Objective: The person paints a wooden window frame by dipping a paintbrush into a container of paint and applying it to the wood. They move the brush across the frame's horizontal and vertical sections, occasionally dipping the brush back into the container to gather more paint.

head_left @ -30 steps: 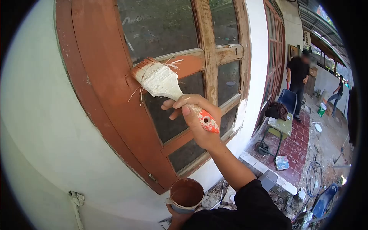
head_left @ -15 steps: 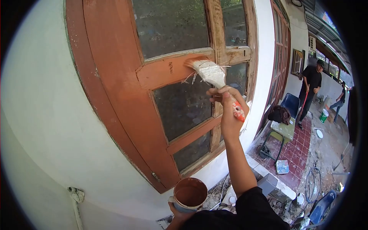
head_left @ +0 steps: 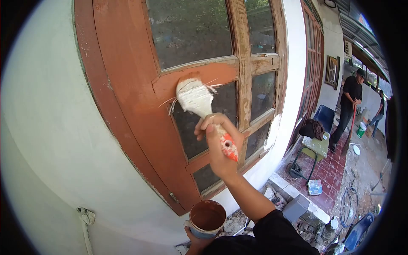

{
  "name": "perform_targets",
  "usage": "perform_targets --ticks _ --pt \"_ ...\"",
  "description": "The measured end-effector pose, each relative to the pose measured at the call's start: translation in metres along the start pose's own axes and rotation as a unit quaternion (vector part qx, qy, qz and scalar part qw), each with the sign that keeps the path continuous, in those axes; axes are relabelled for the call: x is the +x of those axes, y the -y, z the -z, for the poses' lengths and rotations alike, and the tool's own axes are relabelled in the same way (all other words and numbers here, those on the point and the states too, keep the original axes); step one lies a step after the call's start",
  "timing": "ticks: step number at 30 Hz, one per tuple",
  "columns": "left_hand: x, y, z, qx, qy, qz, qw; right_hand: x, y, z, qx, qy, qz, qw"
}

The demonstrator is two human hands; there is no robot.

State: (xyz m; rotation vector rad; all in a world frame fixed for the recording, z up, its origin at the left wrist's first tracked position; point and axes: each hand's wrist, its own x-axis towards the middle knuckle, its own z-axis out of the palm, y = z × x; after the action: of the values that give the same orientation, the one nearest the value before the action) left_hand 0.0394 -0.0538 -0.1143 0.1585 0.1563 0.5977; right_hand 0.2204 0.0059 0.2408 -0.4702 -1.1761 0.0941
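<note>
My right hand [head_left: 222, 144] is closed around the orange-and-white handle of a paintbrush [head_left: 194, 98]. White paint coats the brush's metal band, and some stray bristles stick out sideways. Its tip touches the upper crossbar of a wooden window frame [head_left: 140, 110], which is reddish brown on the left and along this bar. Bare, worn wood shows on the frame's upright [head_left: 244, 63] to the right. Low in the view, my left hand [head_left: 197, 242] grips a paint pot [head_left: 208, 217] with brown paint inside; part of that hand is hidden by the pot.
White wall [head_left: 46, 140] borders the frame on the left. To the right stand a chair [head_left: 316, 144] with a dark bag on it and a grey box [head_left: 296, 207] near rubble. Farther off, a person in black [head_left: 351, 95] holds a red-handled broom, with another person behind.
My right hand has swept the paintbrush leftward along the crossbar and slightly down. Brown paint now covers the bar up to near the upright. The pot has shifted slightly left.
</note>
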Motion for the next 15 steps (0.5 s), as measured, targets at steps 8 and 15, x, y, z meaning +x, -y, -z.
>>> perform_targets --ticks 8,15 --pt "-0.008 0.007 -0.022 0.184 -0.084 -0.032 0.979 0.006 0.004 0.026 -0.062 0.110 0.049 0.991" --pt "-0.012 0.010 -0.009 -0.140 0.088 -0.035 0.986 0.021 -0.003 0.082 -0.166 -0.024 0.048 0.985"
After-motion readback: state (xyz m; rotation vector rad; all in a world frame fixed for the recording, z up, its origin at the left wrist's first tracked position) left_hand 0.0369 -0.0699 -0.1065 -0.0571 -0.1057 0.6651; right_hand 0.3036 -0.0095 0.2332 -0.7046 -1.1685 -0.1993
